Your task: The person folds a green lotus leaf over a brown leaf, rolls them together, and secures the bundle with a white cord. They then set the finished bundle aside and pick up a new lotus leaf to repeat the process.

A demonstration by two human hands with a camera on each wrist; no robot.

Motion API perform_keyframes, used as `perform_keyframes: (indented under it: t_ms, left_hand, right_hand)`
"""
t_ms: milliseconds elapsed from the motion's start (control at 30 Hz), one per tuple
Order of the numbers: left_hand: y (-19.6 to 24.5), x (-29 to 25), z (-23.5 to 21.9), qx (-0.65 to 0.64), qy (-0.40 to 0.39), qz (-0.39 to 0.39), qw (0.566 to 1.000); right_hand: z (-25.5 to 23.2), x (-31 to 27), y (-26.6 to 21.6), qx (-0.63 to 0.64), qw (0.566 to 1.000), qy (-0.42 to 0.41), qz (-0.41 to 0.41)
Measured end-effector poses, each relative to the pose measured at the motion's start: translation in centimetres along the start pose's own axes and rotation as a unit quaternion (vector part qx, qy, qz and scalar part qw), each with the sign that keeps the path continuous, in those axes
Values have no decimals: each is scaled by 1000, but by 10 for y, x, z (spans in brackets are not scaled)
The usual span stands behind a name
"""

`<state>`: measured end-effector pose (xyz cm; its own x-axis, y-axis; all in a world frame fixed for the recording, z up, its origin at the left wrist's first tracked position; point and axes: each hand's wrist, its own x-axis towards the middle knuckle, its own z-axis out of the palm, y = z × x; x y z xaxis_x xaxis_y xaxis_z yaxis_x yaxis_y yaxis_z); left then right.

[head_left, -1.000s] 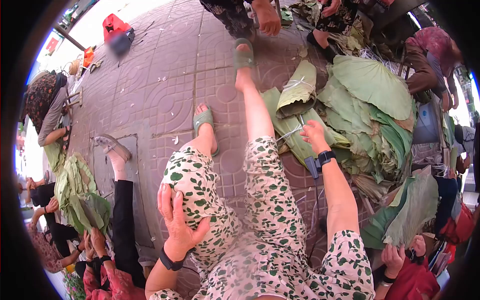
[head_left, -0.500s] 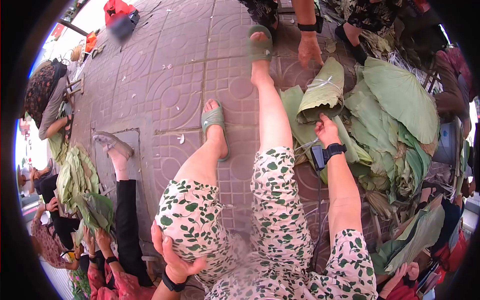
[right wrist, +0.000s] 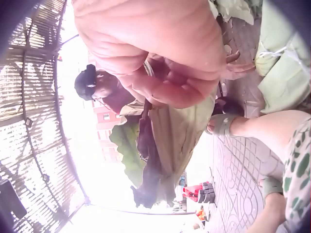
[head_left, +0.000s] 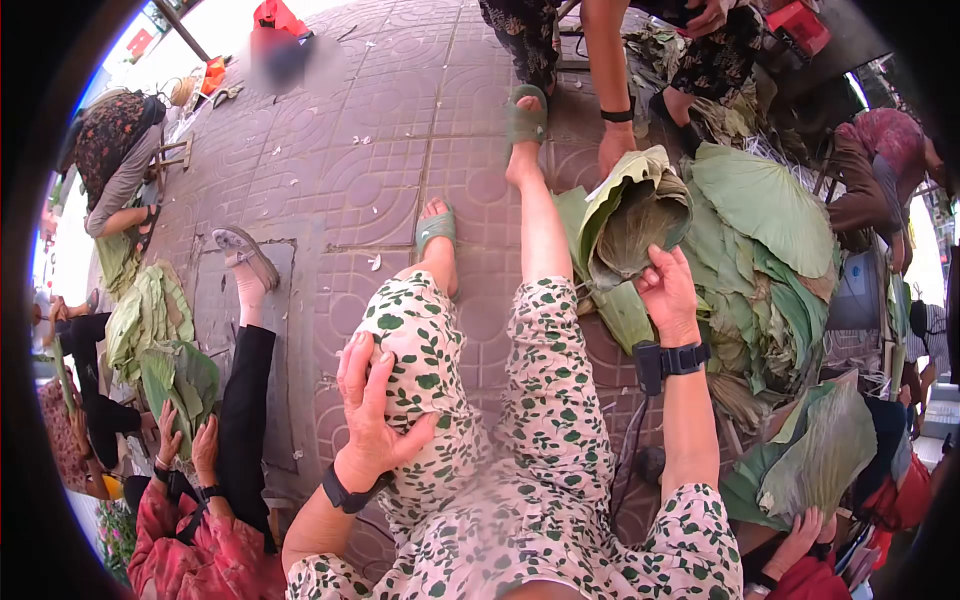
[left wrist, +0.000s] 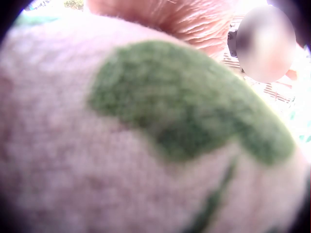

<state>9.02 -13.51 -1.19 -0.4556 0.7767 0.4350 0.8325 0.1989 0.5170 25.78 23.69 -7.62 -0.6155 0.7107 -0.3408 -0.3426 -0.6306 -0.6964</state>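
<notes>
In the head view my right hand (head_left: 668, 298) pinches the near rim of a rolled bundle of green leaves (head_left: 610, 225), whose hollow end faces me. The right wrist view shows that hand (right wrist: 155, 53) close up, fingers curled at the edge of the leaf roll (right wrist: 177, 136). Another person's hand (head_left: 617, 146) is at the roll's far side. My left hand (head_left: 375, 410) rests on my raised knee in patterned trousers (head_left: 420, 340), fingers spread loosely. Patterned cloth (left wrist: 170, 102) fills most of the left wrist view, with some skin (left wrist: 184, 19) above it.
Beside the roll lies a large pile of flat leaves (head_left: 765, 230), with a tied leaf bundle (head_left: 625, 315) below the roll. People handle leaves at both sides. A red bag (head_left: 278, 18) lies at the far left of the paved ground (head_left: 350, 150).
My right hand has gone from reaching near the bundle to gripping its rim, and the roll has tipped up toward me. The other person's hand has come down to it.
</notes>
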Motion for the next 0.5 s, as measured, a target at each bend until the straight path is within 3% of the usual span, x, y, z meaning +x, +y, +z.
perform_keyframes:
  t_ms: [100,167,200,267,300,433,467,500]
  left_hand:
    - [4,0,0,-1,10,1,1000]
    - [9,3,-2,-9,12,1,1000]
    - [10,2,-3,-12,4,6,1000]
    - [15,2,-5,-22,-11,7,1000]
    - [15,0,-4,-14,-4,4,1000]
    - [18,-14,-4,-102,27,-16,994]
    - [15,-22,0,-201,55,-94,973]
    - [10,-29,3,-299,83,-169,936]
  right_hand:
    - [24,-61,-8,-40,996,-74,-5]
    - [8,-78,0,48,960,-277,4]
    - [9,-94,11,-28,968,-242,-59]
    - [15,-120,22,127,937,-325,26]
    - [19,-126,28,128,934,-333,30]
    - [32,-134,61,-179,917,-357,-12]
    - [35,-137,71,-253,899,-356,-24]
    - [53,-147,72,-228,910,-345,29]
